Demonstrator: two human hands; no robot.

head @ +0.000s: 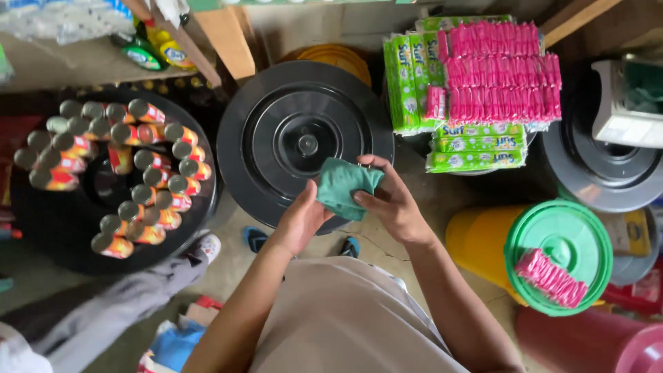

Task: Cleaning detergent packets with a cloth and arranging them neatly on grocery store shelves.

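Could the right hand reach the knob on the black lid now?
Probably yes. The right hand is just beside the black lid, with nothing over its knob, but it holds a green cloth.

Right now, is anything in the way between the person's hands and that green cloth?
Nothing visible. The left hand and the right hand both hold the green cloth directly, fingers on its edges, above the black round lid.

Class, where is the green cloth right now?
Head view, centre: the green cloth is held between the left hand and right hand, above the black lid.
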